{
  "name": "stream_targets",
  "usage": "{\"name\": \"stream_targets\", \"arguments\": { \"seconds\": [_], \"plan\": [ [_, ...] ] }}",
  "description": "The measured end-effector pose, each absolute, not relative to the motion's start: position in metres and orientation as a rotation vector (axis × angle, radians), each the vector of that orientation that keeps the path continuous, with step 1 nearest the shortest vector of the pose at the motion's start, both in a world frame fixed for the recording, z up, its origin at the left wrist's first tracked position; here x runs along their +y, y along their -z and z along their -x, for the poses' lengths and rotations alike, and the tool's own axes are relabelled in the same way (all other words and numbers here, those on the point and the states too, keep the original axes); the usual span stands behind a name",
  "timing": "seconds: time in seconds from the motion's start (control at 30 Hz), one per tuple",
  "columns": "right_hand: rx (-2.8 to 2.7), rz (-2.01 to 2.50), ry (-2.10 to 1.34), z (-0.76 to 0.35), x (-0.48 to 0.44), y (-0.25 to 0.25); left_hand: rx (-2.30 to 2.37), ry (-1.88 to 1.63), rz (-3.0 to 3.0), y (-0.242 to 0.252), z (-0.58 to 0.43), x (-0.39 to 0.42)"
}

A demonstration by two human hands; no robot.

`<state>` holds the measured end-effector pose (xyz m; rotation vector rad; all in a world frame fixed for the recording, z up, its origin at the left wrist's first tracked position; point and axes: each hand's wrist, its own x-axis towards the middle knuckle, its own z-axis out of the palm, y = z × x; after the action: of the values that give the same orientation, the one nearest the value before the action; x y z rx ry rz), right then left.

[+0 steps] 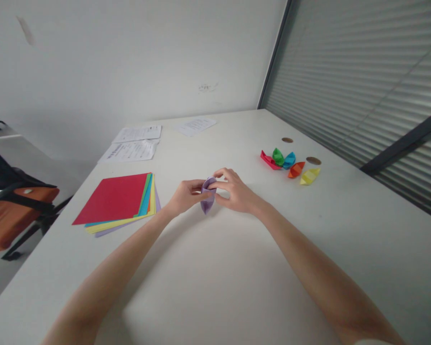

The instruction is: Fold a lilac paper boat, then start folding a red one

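Observation:
A small purple folded-paper boat (208,203) is held just above the table in front of me, its long axis pointing toward me. My left hand (187,195) grips its left side between thumb and fingers. From the right, my right hand (233,190) has fingers at the boat's inner hollow and its thumb near the outer wall. Both hands are closed around the paper, and the fingertips partly cover it. Farther right on the table sit several finished-looking paper boats: red (270,160), green (277,156), blue (289,160), orange (296,169) and yellow (310,176).
On the left lies a fanned stack of coloured paper (115,197), red on top. Printed sheets (131,150) rest behind it, and another sheet (196,125) near the wall. Two round table inserts (313,160) are by the blinds (359,72). An orange chair (21,211) stands left.

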<state>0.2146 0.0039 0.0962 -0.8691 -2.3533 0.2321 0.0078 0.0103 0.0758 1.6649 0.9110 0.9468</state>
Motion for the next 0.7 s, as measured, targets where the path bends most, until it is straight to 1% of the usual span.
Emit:
{"name": "stream_targets", "arguments": {
  "seconds": [0.23, 0.47, 0.7],
  "plan": [
    [-2.36, 0.861, -0.236, -0.2158, 0.0051, -0.0942, 0.918, -0.879, -1.691, -0.0793, -0.0085, 0.0098],
    [-2.379, 0.857, -0.356, -0.2134, 0.0034, -0.0909, 0.907, -0.836, -1.703, -0.0779, -0.0072, 0.011],
    [-2.314, 0.838, -0.471, -0.212, 0.0059, -0.0874, 0.893, -0.861, -1.487, -0.0735, -0.0045, 0.0134]
  ]
}}
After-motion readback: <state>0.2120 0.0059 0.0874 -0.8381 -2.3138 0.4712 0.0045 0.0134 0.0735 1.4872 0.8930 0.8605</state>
